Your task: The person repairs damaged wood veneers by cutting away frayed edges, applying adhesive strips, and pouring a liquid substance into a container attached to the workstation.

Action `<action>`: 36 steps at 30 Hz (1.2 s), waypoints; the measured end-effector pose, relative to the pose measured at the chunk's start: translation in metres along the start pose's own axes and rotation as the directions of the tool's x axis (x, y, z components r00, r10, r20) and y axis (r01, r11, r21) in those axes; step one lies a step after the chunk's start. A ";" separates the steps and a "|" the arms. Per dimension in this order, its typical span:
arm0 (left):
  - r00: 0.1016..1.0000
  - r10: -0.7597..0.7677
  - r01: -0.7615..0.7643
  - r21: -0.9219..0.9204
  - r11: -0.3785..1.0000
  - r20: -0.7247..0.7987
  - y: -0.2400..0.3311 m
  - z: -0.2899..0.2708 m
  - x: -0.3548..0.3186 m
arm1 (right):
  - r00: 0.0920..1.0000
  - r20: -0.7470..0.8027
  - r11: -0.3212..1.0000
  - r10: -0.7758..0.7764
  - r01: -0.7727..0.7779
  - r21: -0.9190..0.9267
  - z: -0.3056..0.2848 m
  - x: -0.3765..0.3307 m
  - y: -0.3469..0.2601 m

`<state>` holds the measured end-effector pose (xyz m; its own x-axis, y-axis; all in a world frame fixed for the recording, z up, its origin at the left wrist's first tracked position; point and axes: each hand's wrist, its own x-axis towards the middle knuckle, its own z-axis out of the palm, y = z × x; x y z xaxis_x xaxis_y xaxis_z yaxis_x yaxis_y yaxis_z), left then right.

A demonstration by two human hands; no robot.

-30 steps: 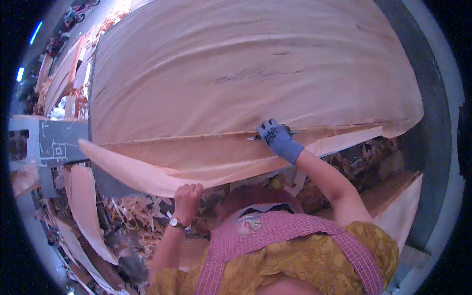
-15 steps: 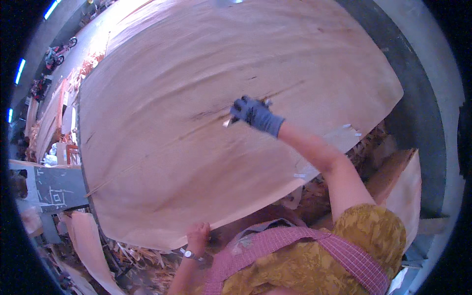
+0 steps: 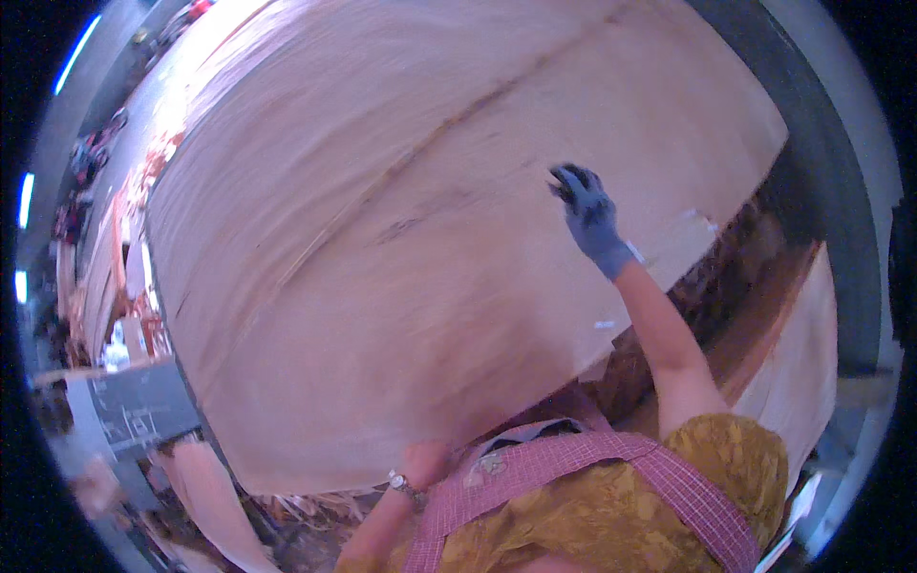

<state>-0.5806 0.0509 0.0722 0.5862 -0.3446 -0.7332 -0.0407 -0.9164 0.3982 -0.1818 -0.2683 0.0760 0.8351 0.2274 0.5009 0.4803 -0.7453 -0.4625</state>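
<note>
A broad, pale brown wood veneer sheet (image 3: 478, 315) spreads before me, with a long brown seam (image 3: 420, 143) running diagonally across it and dark marks below the seam. My right hand (image 3: 585, 205), in a grey-blue glove with dark fingertips, is over the right part of the sheet. Its fingers are curled; a small light end of a tool (image 3: 635, 251) shows by the glove's cuff, the rest hidden in the hand. My bare left hand (image 3: 427, 462), with a wristwatch, is closed at the sheet's near edge, somewhat blurred.
Small white tape pieces (image 3: 604, 325) lie on the sheet at the right. Another veneer piece (image 3: 793, 353) leans at the right, beside dark scraps. At the left are a grey board (image 3: 143, 411), a curved veneer strip (image 3: 210, 497) and wood shavings (image 3: 325, 506).
My right hand has moved right and away from the seam; the metal blade seen at its fingers is now hidden. The seam now lies farther out, beyond the dark marks. The view has shifted slightly.
</note>
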 end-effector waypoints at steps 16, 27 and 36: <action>0.448 0.792 -0.383 0.712 0.588 -0.413 0.328 -0.182 0.416 | 0.016 -0.201 -0.023 0.980 -0.982 -0.190 -0.073 -0.626 0.085; 0.514 0.793 -0.323 0.782 0.533 -0.328 0.347 -0.197 0.484 | 0.342 0.522 0.487 0.781 -0.858 -0.167 0.108 -0.681 0.189; 0.559 0.576 -0.368 0.445 0.817 -0.596 0.352 -0.190 0.491 | 0.128 0.564 0.269 0.816 -0.947 -0.174 0.316 -0.652 0.238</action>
<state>-0.1532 -0.4019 -0.0433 0.7865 -0.5995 0.1482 -0.6087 -0.7122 0.3497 -0.5269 -0.3958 -0.5920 0.6501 -0.2257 -0.7256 -0.7086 -0.5248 -0.4717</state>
